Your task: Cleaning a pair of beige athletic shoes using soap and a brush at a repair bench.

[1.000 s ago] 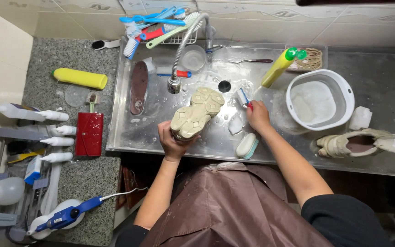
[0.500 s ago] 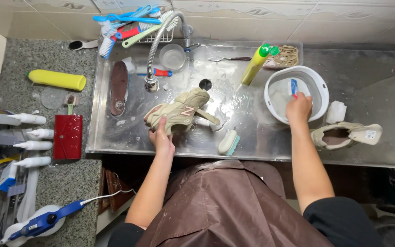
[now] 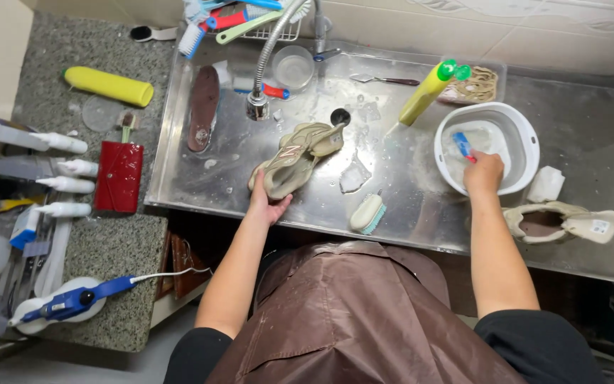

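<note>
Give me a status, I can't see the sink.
Left hand holds beige shoe in sink. Right hand dips blue brush into white bowl. Nothing in the way.

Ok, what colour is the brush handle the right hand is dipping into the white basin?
Blue, with a red patch near the grip; brush handle, head view.

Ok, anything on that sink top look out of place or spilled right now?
Nothing is damaged. The sink top is wet, with suds patches near the drain. The yellow bottle lies tipped on its side, and a loose insole lies by the faucet. The second shoe sits at the front edge.
</note>
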